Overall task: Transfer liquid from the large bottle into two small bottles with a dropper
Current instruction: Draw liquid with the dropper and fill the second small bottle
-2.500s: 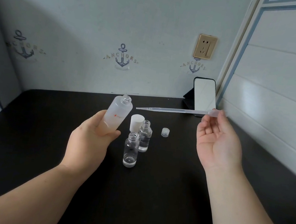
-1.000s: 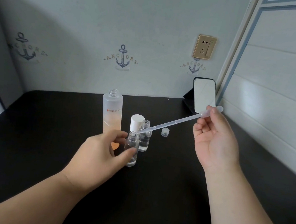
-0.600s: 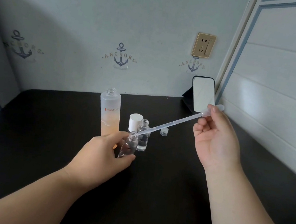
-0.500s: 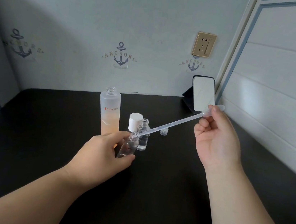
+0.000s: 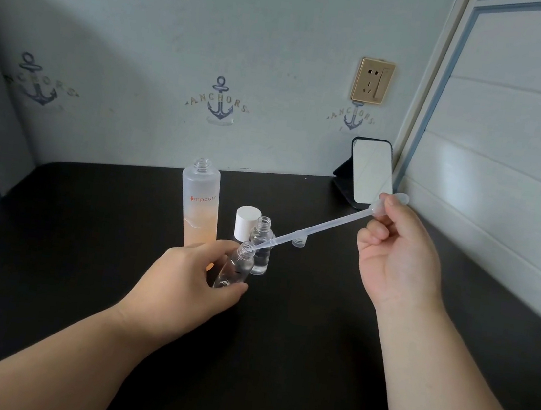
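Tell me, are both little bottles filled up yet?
Not yet. The large bottle stands uncapped and the second small bottle already holds clear liquid. Right now the left hand tilts the first small bottle while the right hand aims the dropper tip at its mouth. How full that bottle is can't be told. The caps are still off.

1. Large bottle (image 5: 198, 205) stands upright on the table (image 5: 50, 244), left of the white cap (image 5: 247, 222).
2. Second small bottle (image 5: 260, 251) — just before that cap.
3. Small cap (image 5: 299, 241) — apparently farther right, behind the dropper (image 5: 314, 227).
4. Mirror (image 5: 371, 171) at the table's back right corner.
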